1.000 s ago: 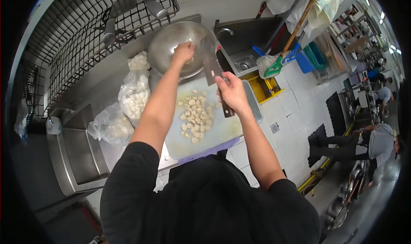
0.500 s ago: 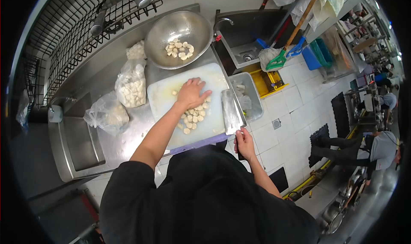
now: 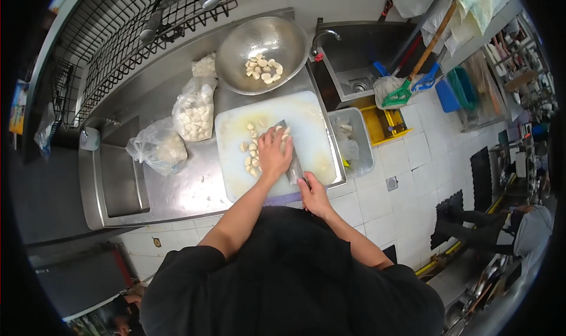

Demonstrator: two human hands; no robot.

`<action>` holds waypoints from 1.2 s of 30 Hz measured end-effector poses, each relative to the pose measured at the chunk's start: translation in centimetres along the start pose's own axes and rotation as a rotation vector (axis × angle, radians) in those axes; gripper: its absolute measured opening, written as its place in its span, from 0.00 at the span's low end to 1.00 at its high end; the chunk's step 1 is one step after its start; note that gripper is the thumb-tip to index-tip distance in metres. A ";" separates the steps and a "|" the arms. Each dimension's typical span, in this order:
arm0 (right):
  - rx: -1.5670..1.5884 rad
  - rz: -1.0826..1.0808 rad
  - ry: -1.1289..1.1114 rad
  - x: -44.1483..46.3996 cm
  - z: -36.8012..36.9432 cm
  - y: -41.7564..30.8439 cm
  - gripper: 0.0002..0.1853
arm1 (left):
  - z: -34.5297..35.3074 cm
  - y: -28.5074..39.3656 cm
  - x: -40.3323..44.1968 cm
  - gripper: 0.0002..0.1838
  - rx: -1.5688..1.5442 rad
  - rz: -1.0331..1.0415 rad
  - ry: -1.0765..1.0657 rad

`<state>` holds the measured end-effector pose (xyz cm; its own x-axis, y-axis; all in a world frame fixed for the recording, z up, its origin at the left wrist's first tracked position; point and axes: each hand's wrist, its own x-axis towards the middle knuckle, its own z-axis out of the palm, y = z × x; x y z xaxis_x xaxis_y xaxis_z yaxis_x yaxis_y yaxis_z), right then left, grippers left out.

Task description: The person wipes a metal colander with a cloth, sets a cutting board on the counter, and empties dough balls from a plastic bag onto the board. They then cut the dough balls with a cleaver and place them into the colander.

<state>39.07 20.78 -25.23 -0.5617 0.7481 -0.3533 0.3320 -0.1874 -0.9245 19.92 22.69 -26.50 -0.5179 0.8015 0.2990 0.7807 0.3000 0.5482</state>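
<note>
My right hand [image 3: 314, 195] is wrapped round the handle of a cleaver [image 3: 294, 169] at the front of the white cutting board [image 3: 318, 135]. The blade points away from me, its flat side alongside my left hand [image 3: 275, 154]. That hand lies on the board with its fingers stretched out over pale, rounded food pieces [image 3: 253, 162]. Several more pieces are scattered left of it, and a few show between its fingers and the blade tip. What is under the palm is hidden.
Behind the board stands a steel colander [image 3: 236, 50] with similar pieces inside. Two plastic bags, one full of pale pieces [image 3: 196, 120] and one knotted [image 3: 156, 147], sit on the steel counter. A grey bin [image 3: 359, 159] stands at the right; a person [image 3: 525, 230] is farther off.
The cleaver has moved left from the board's right edge to beside my left hand. The pieces now lie more scattered to the left. The whole view has shifted slightly.
</note>
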 end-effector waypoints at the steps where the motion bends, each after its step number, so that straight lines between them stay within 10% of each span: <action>1: -0.007 -0.009 -0.002 0.0 0.1 -0.6 0.19 | 0.0 0.0 0.2 0.23 -0.035 0.006 0.064; 10: -0.044 -0.342 0.166 7.6 0.6 -14.4 0.19 | -6.5 3.2 17.0 0.18 -0.215 0.173 0.417; 17: 0.121 -0.013 0.118 7.0 -3.6 -19.9 0.18 | -3.1 -2.9 28.6 0.15 0.154 0.091 0.309; 20: 0.125 -0.062 0.112 3.3 -6.0 -11.9 0.16 | -8.7 -1.3 23.3 0.16 -0.441 0.170 -0.088; 24: 0.200 0.109 0.084 -2.8 -6.7 -4.0 0.15 | -7.7 -5.2 13.0 0.24 -0.090 0.383 -0.492; 36: 0.226 0.245 -0.095 -3.2 -1.8 1.7 0.12 | -3.8 -2.4 -2.8 0.41 0.225 0.143 -0.267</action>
<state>42.78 19.20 -25.42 -0.5575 0.6030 -0.5706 0.2955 -0.4982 -0.8151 18.17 17.77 -25.64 -0.3116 0.9413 0.1298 0.9113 0.2573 0.3215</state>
